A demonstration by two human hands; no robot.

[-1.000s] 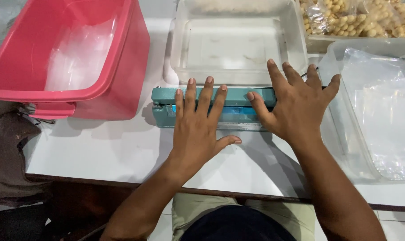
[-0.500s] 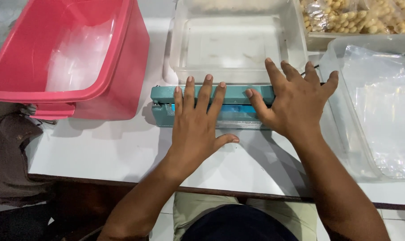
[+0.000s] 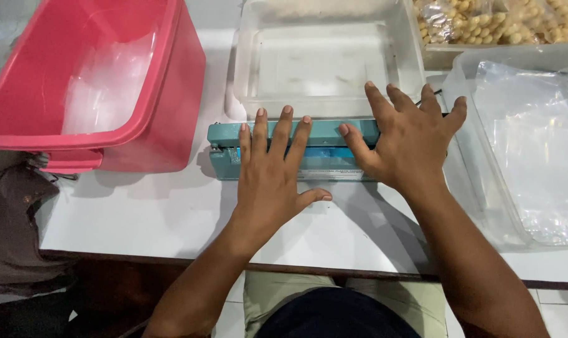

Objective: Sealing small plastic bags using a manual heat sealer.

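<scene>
Pressing flat on the teal bag sealer (image 3: 324, 150) with left hand (image 3: 272, 181) and right hand (image 3: 406, 147), fingers splayed, gripping nothing. Sitting at twelve o'clock, a clear tub (image 3: 327, 100); at ten o'clock, a pink bin (image 3: 165, 119).

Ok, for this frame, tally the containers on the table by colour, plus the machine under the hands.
Pink tubs: 1
Clear plastic trays: 2, one behind the sealer, one on the right holding clear bags
Teal heat sealers: 1, with the left hand and right hand flat on it
Total: 4
</scene>
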